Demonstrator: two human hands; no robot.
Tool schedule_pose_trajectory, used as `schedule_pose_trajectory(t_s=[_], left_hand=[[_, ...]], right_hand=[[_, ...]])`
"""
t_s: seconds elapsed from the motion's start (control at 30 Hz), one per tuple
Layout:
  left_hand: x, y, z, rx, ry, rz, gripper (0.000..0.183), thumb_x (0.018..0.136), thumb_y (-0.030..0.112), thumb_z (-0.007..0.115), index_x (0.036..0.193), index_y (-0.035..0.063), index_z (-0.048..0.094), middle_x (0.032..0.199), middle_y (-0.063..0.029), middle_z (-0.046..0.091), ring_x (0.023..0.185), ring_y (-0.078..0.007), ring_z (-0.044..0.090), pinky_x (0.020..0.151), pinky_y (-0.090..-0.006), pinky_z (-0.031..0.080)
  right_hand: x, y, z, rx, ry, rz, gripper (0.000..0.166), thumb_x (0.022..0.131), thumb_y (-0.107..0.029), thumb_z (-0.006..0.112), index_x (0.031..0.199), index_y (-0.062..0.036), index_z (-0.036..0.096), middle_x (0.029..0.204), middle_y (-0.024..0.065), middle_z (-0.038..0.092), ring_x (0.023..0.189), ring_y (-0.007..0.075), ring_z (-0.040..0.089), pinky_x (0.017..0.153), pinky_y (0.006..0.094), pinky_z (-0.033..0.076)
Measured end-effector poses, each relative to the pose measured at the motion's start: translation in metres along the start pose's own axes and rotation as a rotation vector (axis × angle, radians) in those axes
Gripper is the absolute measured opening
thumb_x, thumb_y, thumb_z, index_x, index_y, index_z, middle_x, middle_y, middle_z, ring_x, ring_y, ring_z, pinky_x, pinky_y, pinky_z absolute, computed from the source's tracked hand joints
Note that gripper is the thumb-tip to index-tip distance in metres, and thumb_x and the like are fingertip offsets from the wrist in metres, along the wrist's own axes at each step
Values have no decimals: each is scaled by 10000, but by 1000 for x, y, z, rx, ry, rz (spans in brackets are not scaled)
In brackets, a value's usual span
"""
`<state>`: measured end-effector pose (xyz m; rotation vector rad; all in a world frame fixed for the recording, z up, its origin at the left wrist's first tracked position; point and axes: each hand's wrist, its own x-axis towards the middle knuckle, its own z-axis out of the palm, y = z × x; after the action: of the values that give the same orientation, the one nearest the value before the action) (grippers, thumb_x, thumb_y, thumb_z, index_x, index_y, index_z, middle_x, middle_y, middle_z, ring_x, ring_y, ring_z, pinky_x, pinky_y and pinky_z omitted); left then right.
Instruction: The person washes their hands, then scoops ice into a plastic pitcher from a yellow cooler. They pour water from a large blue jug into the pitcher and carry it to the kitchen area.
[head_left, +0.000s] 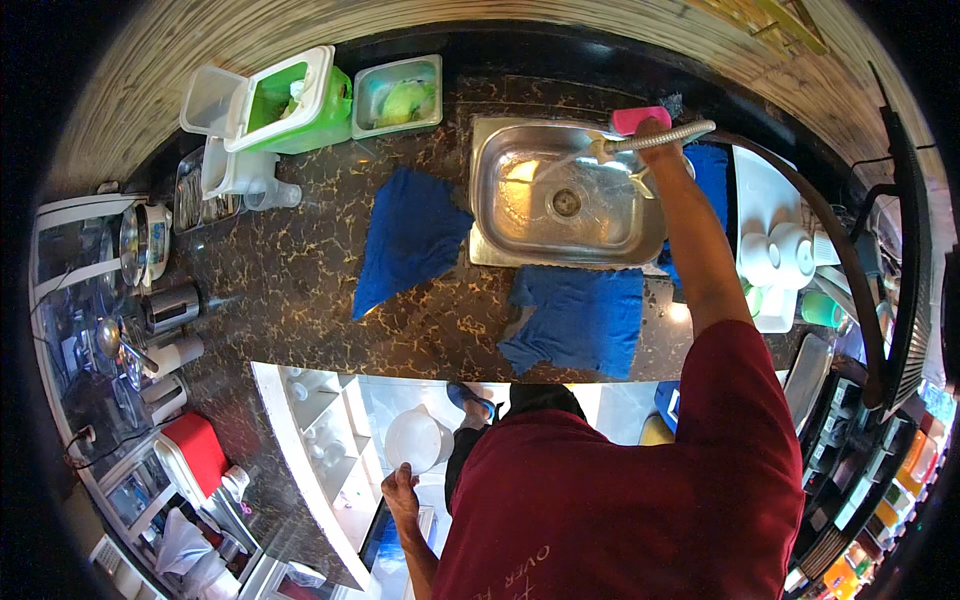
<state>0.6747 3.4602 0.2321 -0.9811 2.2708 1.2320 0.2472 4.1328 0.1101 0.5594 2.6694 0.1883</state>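
My left hand (403, 491) pinches the rim of a white plastic tub (417, 441), held low below the counter's front edge. My right arm reaches across the right side of the steel sink (562, 244). My right hand (660, 142) is at the flexible metal faucet hose (660, 138), next to a pink object (637, 120) at the back; the hose partly covers the fingers, so its grip cannot be told. Water seems to run from the spout into the sink. One blue cloth (412, 232) lies left of the sink, another blue cloth (592, 315) in front of it.
A green-lined white bin (289, 112) and a plastic tray with a green sponge or cloth (401, 97) stand at the back left. White bowls (776, 259) sit on a white tray right of my arm. A kitchen scale (154, 244) and metal canister (172, 307) are far left.
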Motion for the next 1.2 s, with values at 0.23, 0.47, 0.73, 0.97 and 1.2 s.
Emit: schedule_pose_trajectory(t_s=[0.23,0.47,0.73,0.97,1.2], left_hand=[[-3,-2,-1,-3,7,-6,467,917,317,561,680,-84,571,595,-132,550,538,-198,526,576,-367,476],[0,-8,-6,64,-19,42,456,924,299,528,692,-92,563,577,-151,526,527,-202,523,576,-372,486],[-4,-6,-4,11,7,-5,465,909,323,553,674,-79,570,569,-122,525,534,-197,520,579,-368,465],[-8,-13,1,-7,45,-14,475,908,328,549,709,-102,585,585,-146,562,555,-213,558,579,-382,471],[-9,-30,-2,76,30,53,472,932,316,509,767,-115,609,619,-184,588,564,-249,588,573,-413,486]], right_hand=[[-22,-6,6,28,143,-61,302,896,-199,526,1077,4,655,1180,215,636,1158,352,605,947,469,507],[-22,-5,23,-16,156,15,356,908,-195,493,1202,-5,554,1221,221,611,1152,376,603,966,466,499],[-35,-7,7,133,140,8,330,917,-176,495,1172,13,585,1222,243,612,1161,376,598,966,444,505],[-56,-18,-2,34,103,-15,353,935,-181,464,1208,-5,603,1267,210,601,1167,354,598,956,420,512],[-45,-25,13,176,43,105,382,958,-169,437,1256,33,565,1283,226,584,1144,346,617,940,412,529]])
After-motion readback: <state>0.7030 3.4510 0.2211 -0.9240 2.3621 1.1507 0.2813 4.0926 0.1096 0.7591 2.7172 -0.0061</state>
